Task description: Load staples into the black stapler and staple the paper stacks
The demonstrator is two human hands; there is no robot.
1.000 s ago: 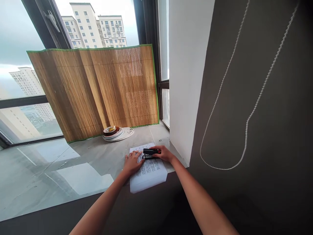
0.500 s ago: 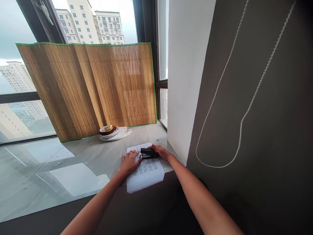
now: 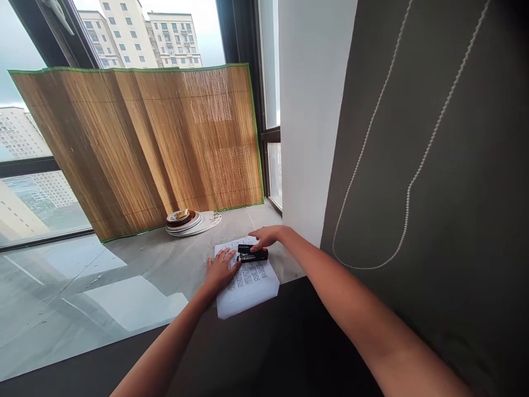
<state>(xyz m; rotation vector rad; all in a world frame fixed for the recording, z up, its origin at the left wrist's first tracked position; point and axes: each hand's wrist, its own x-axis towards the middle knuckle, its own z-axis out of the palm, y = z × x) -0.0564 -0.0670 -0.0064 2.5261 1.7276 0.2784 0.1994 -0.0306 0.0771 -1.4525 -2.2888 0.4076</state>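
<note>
A black stapler (image 3: pixel 258 255) with a red spot at its rear lies across a printed sheet of paper (image 3: pixel 250 295), its front pointing left. My left hand (image 3: pixel 220 270) rests on the paper's left part, fingers spread, fingertips close to the stapler's front. Over the stapler's far side is my right hand (image 3: pixel 268 236). Its thumb comes down onto the top of the stapler, while the fingers stretch left beyond it, apart from the thumb. Whether any staple is in the paper cannot be seen. The near end of the paper hangs past the ledge's edge.
The grey tiled ledge (image 3: pixel 165 275) runs along the window. A stack of plates (image 3: pixel 182 225) stands behind the paper. A bamboo mat (image 3: pixel 165 143) with green edging leans against the window. To the right are a white wall corner (image 3: pixel 308 138) and a hanging bead chain (image 3: pixel 407 220).
My right hand has shifted from the stapler's rear end to above its far side, thumb now on top. My left hand stays on the paper. The view has shifted slightly.
</note>
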